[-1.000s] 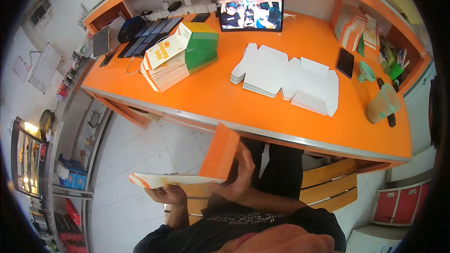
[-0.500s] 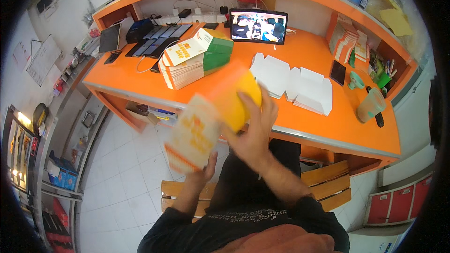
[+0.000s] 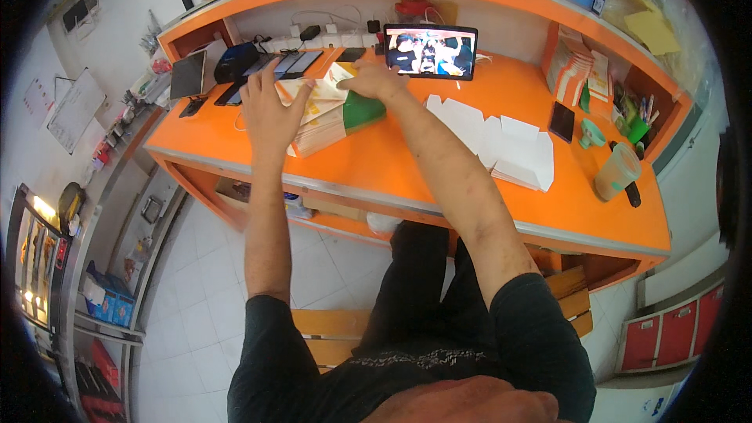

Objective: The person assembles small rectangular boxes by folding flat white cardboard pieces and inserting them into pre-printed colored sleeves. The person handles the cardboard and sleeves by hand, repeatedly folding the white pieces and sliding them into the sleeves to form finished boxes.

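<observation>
Box stack (image 3: 329, 113) sat upper-center of frame, long axis running lower-left to upper-right; left hand (image 3: 266, 106) lay spread flat on it, right hand (image 3: 374, 78) pressed its far end, neither gripping.

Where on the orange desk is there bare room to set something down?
Free: the front strip of the orange desk between the folded box stack under both hands and the white flat cartons. Crowded: the back left by the phones and the right end by the cup.

Both arms stretch far forward. The left hand (image 3: 266, 106) lies flat, palm down, fingers spread. The right hand (image 3: 374, 78), just beside it, also presses palm down.
</observation>
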Motion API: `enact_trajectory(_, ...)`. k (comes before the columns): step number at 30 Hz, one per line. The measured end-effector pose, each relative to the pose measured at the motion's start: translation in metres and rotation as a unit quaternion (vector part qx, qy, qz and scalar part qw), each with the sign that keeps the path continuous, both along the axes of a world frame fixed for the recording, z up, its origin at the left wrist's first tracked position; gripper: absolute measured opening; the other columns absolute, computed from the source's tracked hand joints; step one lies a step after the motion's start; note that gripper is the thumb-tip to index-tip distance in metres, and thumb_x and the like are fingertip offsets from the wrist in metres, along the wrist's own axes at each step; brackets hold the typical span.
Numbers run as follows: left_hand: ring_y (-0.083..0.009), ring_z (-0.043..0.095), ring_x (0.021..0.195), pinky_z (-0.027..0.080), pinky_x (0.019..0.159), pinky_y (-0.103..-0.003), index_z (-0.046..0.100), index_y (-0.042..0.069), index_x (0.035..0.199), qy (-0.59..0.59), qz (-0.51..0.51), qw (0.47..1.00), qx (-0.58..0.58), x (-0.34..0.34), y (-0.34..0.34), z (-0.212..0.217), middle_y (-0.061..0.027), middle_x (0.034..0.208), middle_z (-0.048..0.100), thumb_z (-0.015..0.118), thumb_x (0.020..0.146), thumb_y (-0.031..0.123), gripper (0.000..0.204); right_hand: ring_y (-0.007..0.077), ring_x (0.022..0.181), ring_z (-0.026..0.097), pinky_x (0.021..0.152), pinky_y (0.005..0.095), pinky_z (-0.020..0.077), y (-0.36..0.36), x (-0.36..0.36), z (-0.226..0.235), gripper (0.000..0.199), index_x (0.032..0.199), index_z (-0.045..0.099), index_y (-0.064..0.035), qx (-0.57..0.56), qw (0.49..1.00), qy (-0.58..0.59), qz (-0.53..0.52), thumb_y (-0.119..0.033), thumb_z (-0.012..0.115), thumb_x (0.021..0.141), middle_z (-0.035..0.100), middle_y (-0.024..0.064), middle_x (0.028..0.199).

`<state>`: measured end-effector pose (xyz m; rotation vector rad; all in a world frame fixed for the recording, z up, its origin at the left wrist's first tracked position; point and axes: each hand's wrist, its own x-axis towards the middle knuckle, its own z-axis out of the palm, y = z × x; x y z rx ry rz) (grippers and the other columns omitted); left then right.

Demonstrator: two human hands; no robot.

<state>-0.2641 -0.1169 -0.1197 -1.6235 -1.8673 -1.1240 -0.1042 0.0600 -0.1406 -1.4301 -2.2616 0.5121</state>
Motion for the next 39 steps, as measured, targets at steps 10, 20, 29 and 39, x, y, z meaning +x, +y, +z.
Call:
enact_trajectory(10,-0.0414,0.052,0.131,0.038,0.114,-0.048,0.048,0.009,0.151,0.004,-0.134,0.922,-0.362,-0.043,0.069,-0.072,-0.0243,0.142,0.057,0.085,0.054,0.067,0.119,0.0469,0.145,0.034,0.114,0.0660,0.0283,-0.065,0.006,-0.032,0.086,0.158,0.042,-0.0271,0.143,0.985,-0.092,0.040,-0.066,0.067,0.086,0.029,0.0232,0.164)
enact_trajectory(20,-0.0392,0.056,0.129,0.040,0.113,-0.044,0.048,0.007,0.150,-0.056,-0.259,0.915,-0.306,-0.053,0.044,-0.079,-0.0203,0.138,0.061,0.089,0.056,0.049,0.110,0.0409,0.150,0.033,0.124,0.0472,0.0278,-0.095,0.274,-0.003,0.112,0.157,0.039,-0.0077,-0.006,0.966,-0.195,0.171,-0.055,0.087,0.068,0.036,0.0261,0.161)
enact_trajectory(29,-0.0395,0.051,0.135,0.039,0.114,-0.046,0.050,0.006,0.150,0.021,-0.171,0.957,-0.234,-0.054,0.054,-0.072,-0.0214,0.143,0.057,0.088,0.068,0.053,0.102,0.0308,0.115,0.067,0.103,0.0349,0.0499,-0.108,0.389,-0.053,0.043,0.119,0.073,0.0024,-0.082,0.987,0.037,0.133,-0.033,0.071,0.094,0.071,0.0199,0.123)
enact_trajectory(39,-0.0358,0.059,0.122,0.045,0.106,-0.048,0.068,0.002,0.121,0.092,-0.224,0.966,0.095,0.047,-0.037,-0.029,-0.0160,0.124,0.066,0.085,0.076,0.021,0.052,0.0363,0.068,0.066,0.066,0.0445,0.0502,-0.120,0.372,-0.058,0.030,0.094,0.068,0.0072,0.133,0.989,0.065,-0.028,-0.020,0.060,0.102,0.068,0.0229,0.082)
